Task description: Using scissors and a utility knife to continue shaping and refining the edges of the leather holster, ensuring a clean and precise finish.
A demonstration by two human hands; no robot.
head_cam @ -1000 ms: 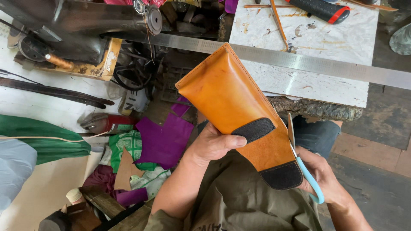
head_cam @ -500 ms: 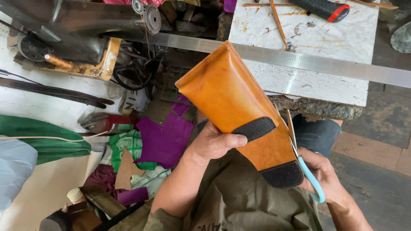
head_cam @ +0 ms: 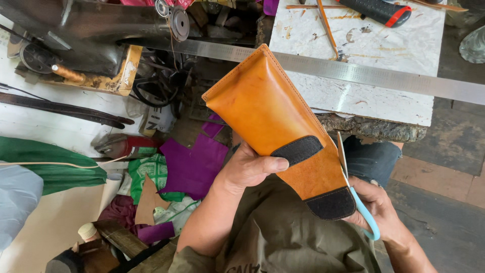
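Observation:
A long tan leather pouch (head_cam: 268, 114) with stitched edges and two black fastener patches tilts up over my lap. My left hand (head_cam: 250, 167) grips its left edge, the thumb lying just under the upper black patch (head_cam: 297, 150). My right hand (head_cam: 376, 210) sits at the lower right, behind the pouch's rounded flap, and holds scissors with a light blue handle (head_cam: 365, 215). The scissor blade (head_cam: 342, 151) runs up along the pouch's right edge. The lower black patch (head_cam: 331, 203) covers the flap's end.
A long steel ruler (head_cam: 364, 76) spans a white stone slab (head_cam: 374, 45) bearing a red and black tool (head_cam: 376, 10). A dark sewing machine (head_cam: 91, 35) stands at upper left. Purple leather scraps (head_cam: 194, 162), green cloth (head_cam: 50, 164) and a dark belt (head_cam: 65, 108) lie lower left.

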